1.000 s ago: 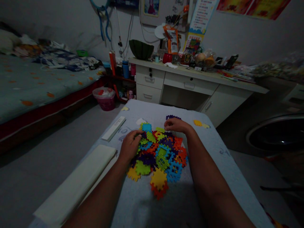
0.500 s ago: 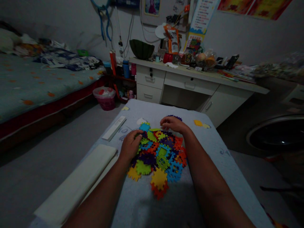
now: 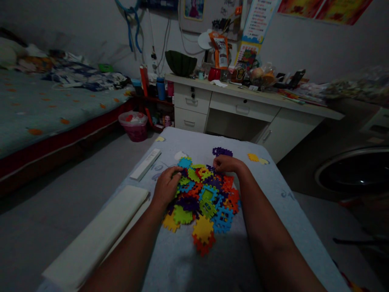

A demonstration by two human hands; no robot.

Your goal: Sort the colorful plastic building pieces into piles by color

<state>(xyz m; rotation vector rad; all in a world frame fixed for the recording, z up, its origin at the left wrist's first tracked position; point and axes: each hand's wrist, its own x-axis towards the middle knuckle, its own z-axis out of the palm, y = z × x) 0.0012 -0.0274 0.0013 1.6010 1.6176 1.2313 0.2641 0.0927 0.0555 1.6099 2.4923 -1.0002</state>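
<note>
A heap of interlocking plastic building pieces (image 3: 208, 192) in blue, green, purple, orange and yellow lies on the cloth-covered table. My left hand (image 3: 167, 184) rests against the heap's left edge, fingers stretched out and thumb apart, near a blue piece (image 3: 184, 162). At the far side of the heap, my right hand (image 3: 227, 164) has its fingers closed in a pinch on a purple piece (image 3: 210, 167), which is partly covered. Just beyond that hand are purple pieces (image 3: 221, 151) lying on the cloth. A yellow piece (image 3: 203, 228) overlaps an orange one (image 3: 203, 246) at the near edge.
Left of the heap lie a long white box (image 3: 146, 164) and a folded cream cloth (image 3: 100, 235). A yellow piece (image 3: 253, 157) sits far right on the table (image 3: 273, 211). Beyond stands a cluttered desk (image 3: 243, 106); a bed (image 3: 60, 105) and pink bin (image 3: 133, 126) are left.
My right hand has moved slightly right and down toward the heap, and its fingers have closed on a purple piece. The purple pieces behind it show more. My left hand stays put.
</note>
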